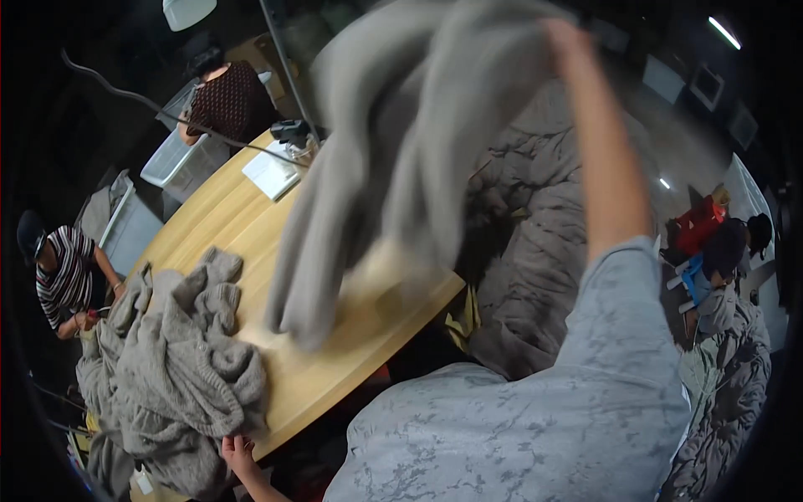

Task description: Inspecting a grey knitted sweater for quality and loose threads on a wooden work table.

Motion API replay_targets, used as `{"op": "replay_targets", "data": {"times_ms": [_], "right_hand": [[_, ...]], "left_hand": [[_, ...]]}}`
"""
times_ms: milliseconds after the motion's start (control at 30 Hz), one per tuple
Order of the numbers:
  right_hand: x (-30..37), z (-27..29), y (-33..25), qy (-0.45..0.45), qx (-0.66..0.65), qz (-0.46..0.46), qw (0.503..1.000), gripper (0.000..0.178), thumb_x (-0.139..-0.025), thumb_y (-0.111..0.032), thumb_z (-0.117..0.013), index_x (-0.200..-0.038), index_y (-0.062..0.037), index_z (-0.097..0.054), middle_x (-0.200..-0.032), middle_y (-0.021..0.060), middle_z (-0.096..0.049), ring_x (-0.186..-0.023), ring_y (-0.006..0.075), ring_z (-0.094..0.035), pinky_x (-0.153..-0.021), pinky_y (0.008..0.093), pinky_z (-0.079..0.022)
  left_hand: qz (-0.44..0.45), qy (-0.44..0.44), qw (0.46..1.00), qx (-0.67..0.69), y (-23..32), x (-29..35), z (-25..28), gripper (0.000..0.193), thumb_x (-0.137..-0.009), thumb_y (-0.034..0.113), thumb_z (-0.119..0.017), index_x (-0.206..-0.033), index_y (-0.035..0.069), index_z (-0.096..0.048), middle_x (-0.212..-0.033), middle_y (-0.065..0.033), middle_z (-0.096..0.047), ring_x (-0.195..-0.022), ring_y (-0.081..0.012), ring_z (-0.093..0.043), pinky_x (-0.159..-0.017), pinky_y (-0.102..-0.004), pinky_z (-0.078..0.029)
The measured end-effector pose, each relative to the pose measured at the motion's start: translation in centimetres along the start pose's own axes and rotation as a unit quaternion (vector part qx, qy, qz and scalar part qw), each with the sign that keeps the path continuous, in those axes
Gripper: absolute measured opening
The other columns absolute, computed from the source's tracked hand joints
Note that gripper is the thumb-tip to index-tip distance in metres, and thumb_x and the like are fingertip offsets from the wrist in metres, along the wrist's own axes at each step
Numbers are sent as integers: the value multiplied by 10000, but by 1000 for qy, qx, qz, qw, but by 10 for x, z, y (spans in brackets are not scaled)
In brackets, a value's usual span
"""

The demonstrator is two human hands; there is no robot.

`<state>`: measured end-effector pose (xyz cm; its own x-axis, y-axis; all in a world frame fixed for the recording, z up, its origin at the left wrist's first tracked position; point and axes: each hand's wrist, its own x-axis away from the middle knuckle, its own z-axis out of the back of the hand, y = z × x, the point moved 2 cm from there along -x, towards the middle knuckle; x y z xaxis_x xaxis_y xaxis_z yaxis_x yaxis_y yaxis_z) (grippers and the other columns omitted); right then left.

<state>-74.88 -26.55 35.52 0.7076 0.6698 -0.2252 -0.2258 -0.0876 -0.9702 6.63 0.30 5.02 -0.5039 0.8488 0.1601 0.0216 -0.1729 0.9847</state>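
Note:
High over the table, my right hand (569, 42) is raised and closed on a grey sweater (410, 125). The sweater hangs down in long folds and is smeared by motion; its lower ends dangle above the tabletop. At the lower left, my left hand (239, 454) is low beside a heap of grey knit sweaters (180, 360). Its bent fingers pinch at the near edge of that heap. Ribbed edges and a few buttons show on the heaped knitwear.
The curved wooden table (209, 213) carries a white pad (272, 171) and a dark device (290, 131) at its far end. A large grey garment pile (535, 251) lies right of the table. Other people work at far left, back and right; clear plastic bins (180, 163) stand behind.

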Motion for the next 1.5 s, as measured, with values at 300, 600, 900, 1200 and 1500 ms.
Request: {"op": "replay_targets", "data": {"times_ms": [300,600,900,1200,1500], "right_hand": [[-40,375,305,263,579,39,771,381,-790,-300,-595,-970,35,-615,-951,223,-634,-887,358,-615,-733,412,-486],[201,59,408,-84,184,-184,962,109,-790,-72,-592,-861,-2,-635,-773,89,-644,-671,188,-626,-580,309,-506],[260,-121,240,-402,50,32,914,169,-851,-68,-578,-986,33,-592,-829,38,-622,-750,105,-576,-686,239,-470],[479,-295,106,-698,52,263,664,721,-674,-18,-704,-1314,-86,-378,-1283,169,-428,-1103,299,-504,-894,350,-443],[557,-440,67,-524,-207,357,745,287,-773,-260,-609,-903,-5,-624,-835,198,-637,-791,374,-604,-700,437,-468]], "left_hand": [[-69,-118,986,-91,7,-65,-57,82,-889,96,-546,-939,40,-579,-785,2,-570,-671,-64,-499,-613,-200,-416],[-400,137,701,-574,116,-6,-50,453,-771,104,-630,-1186,0,-481,-1193,-193,-496,-1122,-344,-443,-956,-417,-333],[-286,113,841,-444,59,-39,-58,494,-646,-34,-502,-1139,-4,-499,-1101,-235,-514,-1050,-369,-500,-905,-404,-412],[-218,-181,946,-157,127,68,-132,305,-636,-75,-456,-904,-13,-589,-821,-43,-532,-725,-105,-508,-634,-207,-404],[-482,-74,790,-372,170,43,-136,592,-724,197,-697,-1242,42,-457,-1261,-192,-438,-1185,-316,-421,-955,-401,-372]]}}
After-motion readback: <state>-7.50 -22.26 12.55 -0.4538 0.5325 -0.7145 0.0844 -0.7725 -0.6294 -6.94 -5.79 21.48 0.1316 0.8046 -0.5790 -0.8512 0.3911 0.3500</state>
